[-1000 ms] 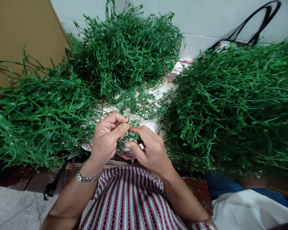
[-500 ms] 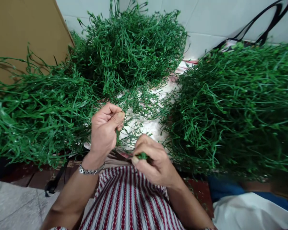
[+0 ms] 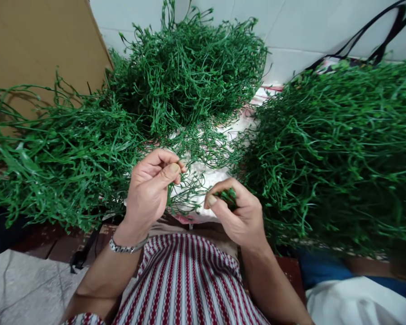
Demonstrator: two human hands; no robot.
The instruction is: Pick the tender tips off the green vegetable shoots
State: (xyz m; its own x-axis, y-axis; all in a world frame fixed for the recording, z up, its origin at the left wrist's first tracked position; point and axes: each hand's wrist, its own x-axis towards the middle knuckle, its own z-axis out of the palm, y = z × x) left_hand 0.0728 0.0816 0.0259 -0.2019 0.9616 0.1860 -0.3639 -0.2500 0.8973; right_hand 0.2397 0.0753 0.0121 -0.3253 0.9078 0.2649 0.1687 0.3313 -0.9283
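My left hand [image 3: 154, 183], with a metal watch band at the wrist, is closed in a pinch of thumb and forefinger. Green stems show just below its fingers; the tips of the pinch hide most of what they hold. To its right, my right hand [image 3: 238, 210] curls round a small bunch of green stems [image 3: 228, 197], its thumb and forefinger nearly meeting. Between and beyond both hands, loose thin green stems with bud-like tips [image 3: 203, 144] lie scattered on a white cloth or sheet [image 3: 209, 177].
Large heaps of the same stems rise at the left [image 3: 67, 158], the back [image 3: 203, 72] and the right [image 3: 338, 158]. A brown board [image 3: 43, 45] stands at the left against a tiled wall [image 3: 301, 27]. Behind the right heap are black bag straps [image 3: 375, 31].
My right hand has moved up and slightly right, with the bunch still in its fingers. The left hand stays pinched and has shifted a little right. The view has shifted slightly.
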